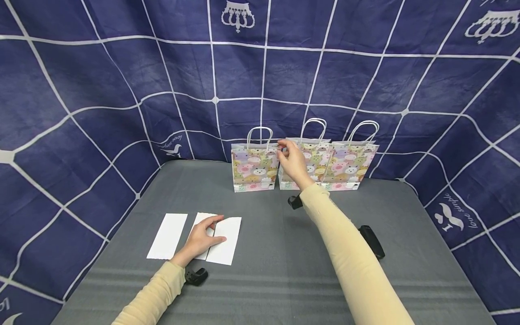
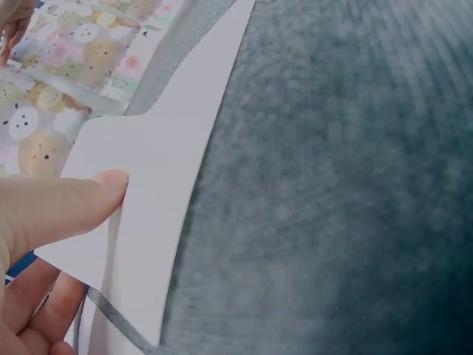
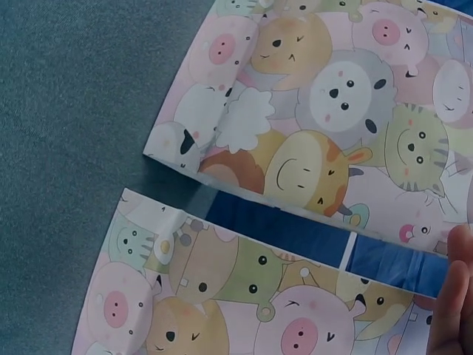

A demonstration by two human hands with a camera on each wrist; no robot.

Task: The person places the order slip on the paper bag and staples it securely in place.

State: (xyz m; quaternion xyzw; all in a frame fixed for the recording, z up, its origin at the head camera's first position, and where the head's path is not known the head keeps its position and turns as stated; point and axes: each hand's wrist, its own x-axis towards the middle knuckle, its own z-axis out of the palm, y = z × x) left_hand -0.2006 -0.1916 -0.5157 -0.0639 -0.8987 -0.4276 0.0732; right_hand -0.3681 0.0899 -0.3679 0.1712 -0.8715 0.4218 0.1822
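Three animal-print paper bags stand upright in a row: left bag, middle bag, right bag. My right hand pinches the left bag's upper right corner; in the right wrist view only fingertips of this hand show, beside the gap between two bags. Three white cards lie at the left. My left hand spans the middle card and the right card. In the left wrist view, the left hand pinches a white card, thumb on its face, other fingers partly hidden.
The left card lies apart on the grey table surface. Blue curtain with white lines rises behind the bags and along both sides. Black wrist devices are on both arms.
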